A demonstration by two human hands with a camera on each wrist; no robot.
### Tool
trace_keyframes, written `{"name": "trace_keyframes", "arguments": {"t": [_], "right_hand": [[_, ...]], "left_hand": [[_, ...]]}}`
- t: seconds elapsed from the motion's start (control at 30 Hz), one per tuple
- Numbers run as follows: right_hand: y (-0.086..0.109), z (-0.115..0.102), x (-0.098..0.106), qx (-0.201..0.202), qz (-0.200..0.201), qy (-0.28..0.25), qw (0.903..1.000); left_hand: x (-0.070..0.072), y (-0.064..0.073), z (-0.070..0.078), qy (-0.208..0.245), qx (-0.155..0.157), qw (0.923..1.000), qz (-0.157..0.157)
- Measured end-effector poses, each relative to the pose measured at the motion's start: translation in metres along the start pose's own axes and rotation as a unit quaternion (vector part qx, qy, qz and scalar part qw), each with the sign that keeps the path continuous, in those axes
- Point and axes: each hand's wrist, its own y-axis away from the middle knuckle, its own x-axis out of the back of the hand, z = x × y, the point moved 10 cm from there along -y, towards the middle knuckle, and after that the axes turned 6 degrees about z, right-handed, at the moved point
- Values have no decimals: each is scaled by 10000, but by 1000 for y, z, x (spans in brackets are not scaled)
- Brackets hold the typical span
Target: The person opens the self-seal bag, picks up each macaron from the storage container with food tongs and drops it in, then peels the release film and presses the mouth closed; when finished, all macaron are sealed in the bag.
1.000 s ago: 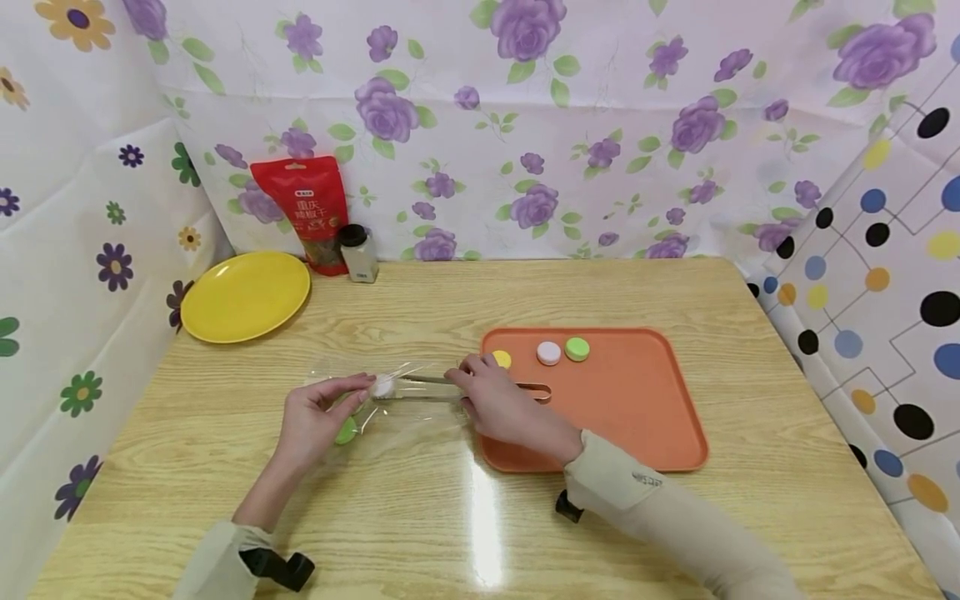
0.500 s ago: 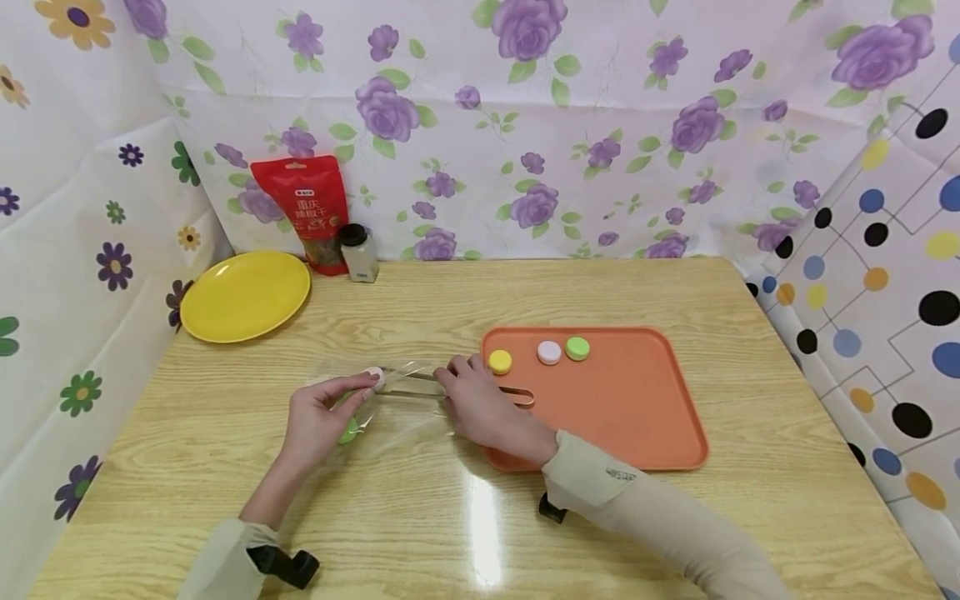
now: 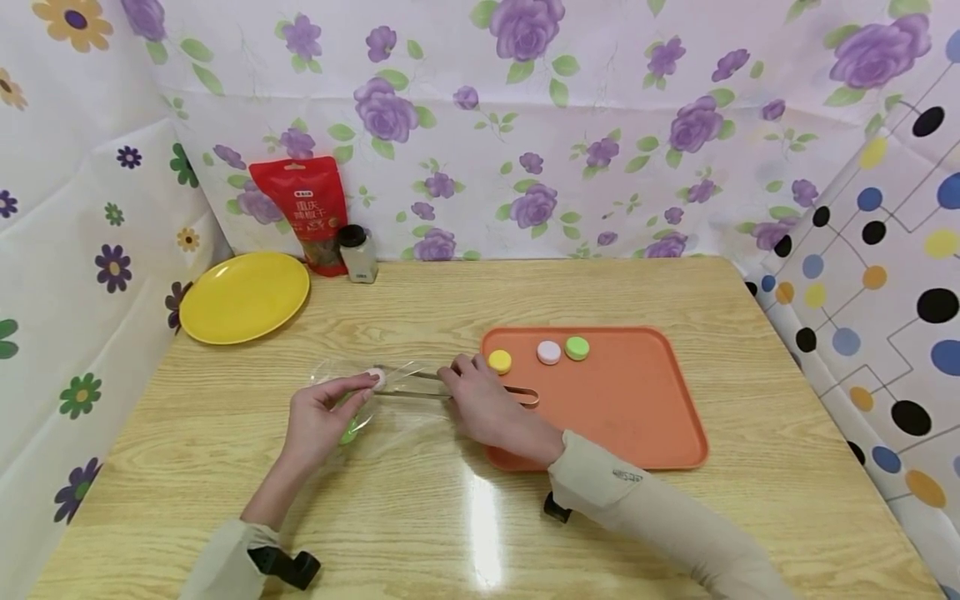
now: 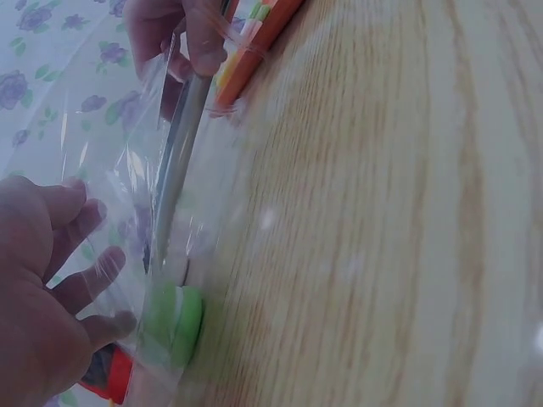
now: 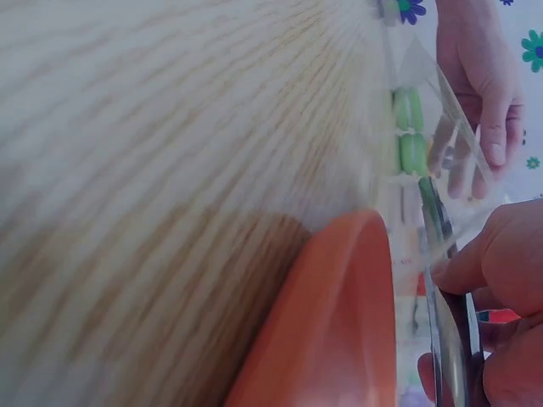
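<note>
Head cam: R fingers [image 3: 452,377] curled down round tongs [image 3: 412,394].

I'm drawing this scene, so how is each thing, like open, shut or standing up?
Tongs: arms apart, in the right hand
Clear bag: open, tongs inside
Left hand: pinching the bag
Pale macaron: at the tongs' tips
Orange tray: flat, three macarons on it
Jar: upright, black lid on
Red pouch: upright, can't tell if opened
Yellow plate: face up
</note>
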Motion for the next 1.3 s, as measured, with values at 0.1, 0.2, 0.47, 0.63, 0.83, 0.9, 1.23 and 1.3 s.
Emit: {"name": "trace_keyframes", "arguments": {"t": [0.1, 0.2, 0.47, 0.63, 0.83, 0.9, 1.23, 1.3], "right_hand": [[10, 6, 8, -2, -2, -79, 10000], [24, 14, 18, 103, 71, -72, 9999], [70, 52, 55, 157, 418, -35, 9990], [102, 90, 79, -86, 593, 33, 9982], [144, 142, 102, -493, 754, 95, 9959], [157, 158, 107, -676, 815, 147, 9943], [185, 206, 108, -1285, 800, 156, 9884], [186, 211, 108, -1368, 799, 175, 9872]], "left_hand": [[0, -1, -13, 119, 39, 9999, -6], [1, -1, -22, 198, 98, 9998, -2], [3, -1, -27, 62, 124, 9999, 66], [4, -1, -28, 24, 172, 9998, 108], [3, -2, -27, 60, 137, 9999, 54], [3, -1, -27, 51, 126, 9999, 36], [3, 0, -27, 217, 240, 9995, 13], [2, -1, -27, 213, 212, 9995, -10]]}}
